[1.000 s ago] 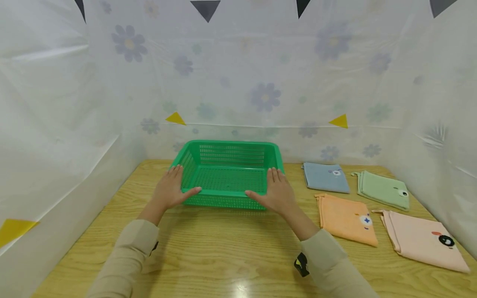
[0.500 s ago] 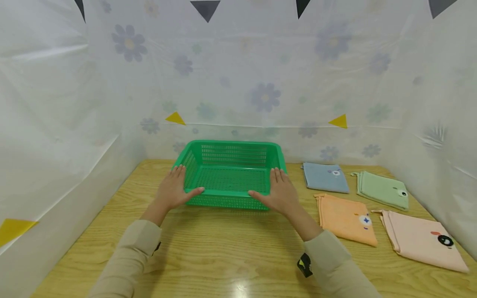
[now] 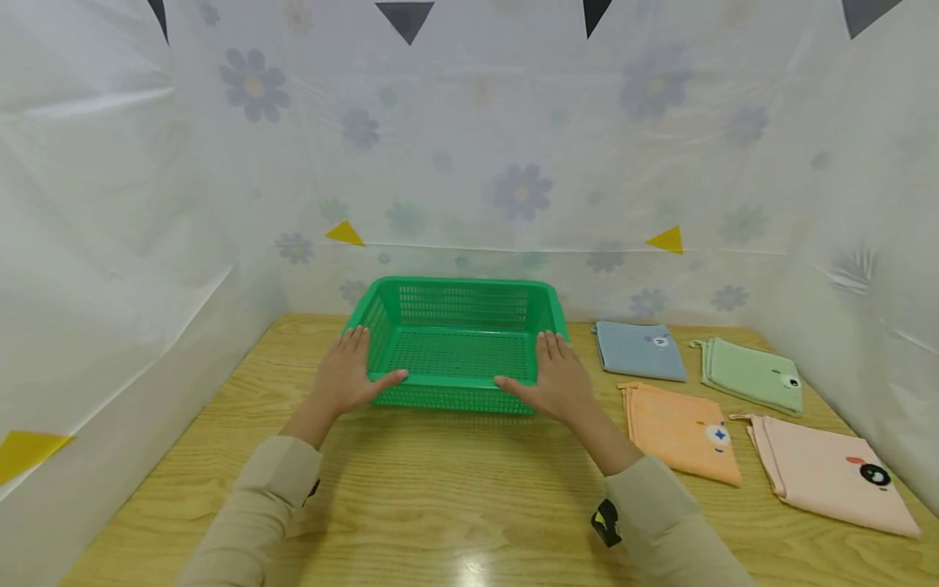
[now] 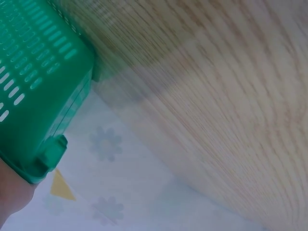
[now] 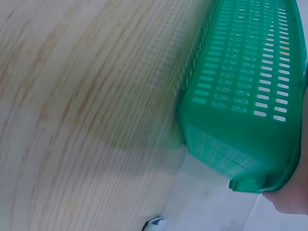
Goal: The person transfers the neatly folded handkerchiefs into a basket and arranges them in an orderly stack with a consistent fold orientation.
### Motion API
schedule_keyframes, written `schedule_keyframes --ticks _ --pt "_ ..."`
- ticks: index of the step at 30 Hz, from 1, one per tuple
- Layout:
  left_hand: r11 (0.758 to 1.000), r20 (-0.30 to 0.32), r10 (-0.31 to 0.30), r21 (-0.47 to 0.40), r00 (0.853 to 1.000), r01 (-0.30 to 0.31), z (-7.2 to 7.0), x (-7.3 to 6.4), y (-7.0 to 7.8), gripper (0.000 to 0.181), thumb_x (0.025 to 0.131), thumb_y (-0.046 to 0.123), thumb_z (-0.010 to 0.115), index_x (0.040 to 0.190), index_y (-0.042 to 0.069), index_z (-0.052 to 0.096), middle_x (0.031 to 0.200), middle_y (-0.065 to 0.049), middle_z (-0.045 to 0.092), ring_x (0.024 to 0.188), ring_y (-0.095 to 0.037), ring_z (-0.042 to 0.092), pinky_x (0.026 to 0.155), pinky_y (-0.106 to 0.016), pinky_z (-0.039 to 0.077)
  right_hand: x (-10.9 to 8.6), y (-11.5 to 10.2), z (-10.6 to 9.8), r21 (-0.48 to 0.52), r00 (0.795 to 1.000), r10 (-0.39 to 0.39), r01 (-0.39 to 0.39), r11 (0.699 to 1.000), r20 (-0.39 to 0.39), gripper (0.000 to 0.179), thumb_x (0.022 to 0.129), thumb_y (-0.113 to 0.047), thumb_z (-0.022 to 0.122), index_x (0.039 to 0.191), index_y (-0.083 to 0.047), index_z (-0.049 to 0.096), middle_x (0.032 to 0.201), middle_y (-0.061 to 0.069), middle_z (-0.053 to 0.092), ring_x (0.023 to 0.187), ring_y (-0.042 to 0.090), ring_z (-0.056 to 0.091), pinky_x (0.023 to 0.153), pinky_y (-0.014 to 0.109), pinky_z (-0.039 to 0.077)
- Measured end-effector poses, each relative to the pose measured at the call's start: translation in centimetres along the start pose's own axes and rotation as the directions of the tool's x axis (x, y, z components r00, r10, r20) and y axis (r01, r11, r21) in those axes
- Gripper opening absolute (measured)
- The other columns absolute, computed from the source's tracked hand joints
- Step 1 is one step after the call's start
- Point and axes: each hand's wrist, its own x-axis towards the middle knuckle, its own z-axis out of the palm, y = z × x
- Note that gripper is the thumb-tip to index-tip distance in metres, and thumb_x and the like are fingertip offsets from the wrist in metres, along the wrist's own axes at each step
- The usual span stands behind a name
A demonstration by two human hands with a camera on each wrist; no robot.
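Note:
A green plastic basket [image 3: 458, 381] with slotted walls stands on the wooden table, and nothing lies inside it. My left hand [image 3: 341, 375] rests on its front left corner, fingers straight along the side rim and thumb laid over the front rim. On the front right corner, my right hand [image 3: 561, 379] lies the same way, mirrored. From the left wrist, the basket's slotted front wall [image 4: 36, 91] shows with the edge of the hand at its rim. The right wrist view has the basket's other end [image 5: 231, 101], the hand partly cut off at the edge.
Right of the basket lie several folded cloths: blue [image 3: 640, 352], green [image 3: 751, 375], orange [image 3: 678, 428] and pink [image 3: 829, 469], each with an animal face. Pale flowered sheeting [image 3: 447, 147] walls the table [image 3: 425, 497] at the back and sides.
The basket has slid slightly to the right, with both hands moving along on its corners. The cloths lie where they were.

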Motion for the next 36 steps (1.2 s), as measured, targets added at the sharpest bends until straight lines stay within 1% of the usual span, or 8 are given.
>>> schedule_keyframes --ticks 7,13,16,24,31,36 --pt "1.0 -0.01 -0.006 0.008 1.0 0.006 -0.2 -0.4 0.6 0.106 0.083 0.073 0.041 0.144 -0.011 0.019 0.149 -0.029 0.022 0.14 -0.041 0.019 0.116 -0.05 0.014 -0.3 0.3 -0.3 0.007 1.0 -0.009 0.009 1.0 0.005 0.102 0.083 -0.066 0.049 0.144 0.01 0.018 0.15 0.028 0.019 0.14 0.04 0.018 0.115 0.05 0.019" --pt "1.0 -0.024 -0.014 -0.001 1.0 0.014 -0.2 -0.4 1.1 0.106 0.082 0.072 0.043 0.143 -0.012 0.02 0.149 -0.028 0.022 0.14 -0.04 0.02 0.117 -0.049 0.015 -0.4 0.5 -0.5 0.005 1.0 0.0 0.0 1.0 0.019 0.101 0.083 -0.064 0.05 0.144 0.01 0.018 0.15 0.028 0.018 0.141 0.04 0.017 0.115 0.05 0.02" --pt "1.0 -0.02 -0.015 -0.005 1.0 0.015 -0.2 -0.4 1.3 0.106 0.082 0.071 0.044 0.143 -0.011 0.019 0.149 -0.028 0.022 0.14 -0.039 0.019 0.117 -0.048 0.014 -0.4 0.7 -0.6 -0.001 1.0 0.0 0.0 1.0 0.022 0.101 0.084 -0.064 0.05 0.144 0.01 0.018 0.151 0.028 0.018 0.141 0.04 0.017 0.115 0.05 0.02" --pt "1.0 -0.015 -0.012 -0.014 1.0 0.012 0.1 -0.4 1.6 0.108 0.081 0.075 0.041 0.144 -0.011 0.018 0.149 -0.029 0.022 0.14 -0.04 0.018 0.117 -0.049 0.013 -0.5 1.2 -0.6 -0.011 1.0 -0.015 0.015 1.0 0.009 0.101 0.083 -0.066 0.049 0.144 0.01 0.02 0.15 0.028 0.02 0.14 0.04 0.019 0.115 0.049 0.02" --pt "1.0 -0.011 -0.016 -0.011 1.0 0.016 0.2 -0.4 2.0 0.105 0.083 0.072 0.043 0.143 -0.011 0.019 0.149 -0.029 0.022 0.14 -0.039 0.02 0.117 -0.049 0.014 -0.7 1.7 -0.7 -0.028 1.0 -0.022 0.022 0.999 0.007 0.101 0.084 -0.067 0.047 0.143 0.011 0.021 0.15 0.028 0.021 0.14 0.04 0.02 0.115 0.049 0.02" --pt "1.0 -0.01 -0.017 -0.007 1.0 0.017 0.2 -0.3 2.2 0.106 0.082 0.073 0.042 0.144 -0.011 0.019 0.149 -0.029 0.021 0.14 -0.039 0.019 0.117 -0.049 0.013 -0.7 1.9 -0.8 -0.017 1.0 -0.023 0.023 1.0 0.003 0.101 0.084 -0.066 0.048 0.143 0.011 0.021 0.149 0.028 0.021 0.14 0.04 0.02 0.115 0.05 0.019"
